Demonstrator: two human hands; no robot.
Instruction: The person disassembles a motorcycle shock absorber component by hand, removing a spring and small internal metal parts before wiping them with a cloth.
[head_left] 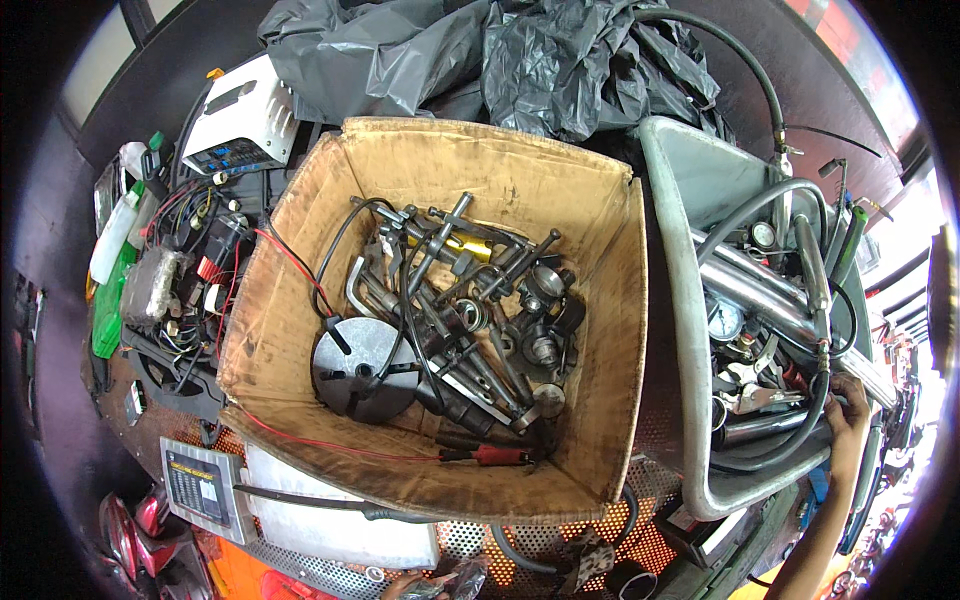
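Observation:
At the right wall of a grey plastic bin (672, 270), my right hand (848, 408) has its fingers bent inward, beside a black hose (818, 420) and the end of a ribbed metal tube (872, 378). Whether they grip the hose or the bin's rim I cannot tell. The bin holds metal tubes, a pressure gauge (725, 322) and locking pliers (752, 372). Only a sliver of my left hand (402, 582) shows at the bottom edge, its fingers mostly hidden next to crumpled clear plastic (458, 580).
A stained cardboard box (500, 150) in the middle holds steel tools, a slotted grey disc (362, 362) and a red-black clamp (490, 456). Black plastic bags (590, 70) lie behind it. Left are a white device (238, 112), tangled wires and a green-white bottle (112, 250).

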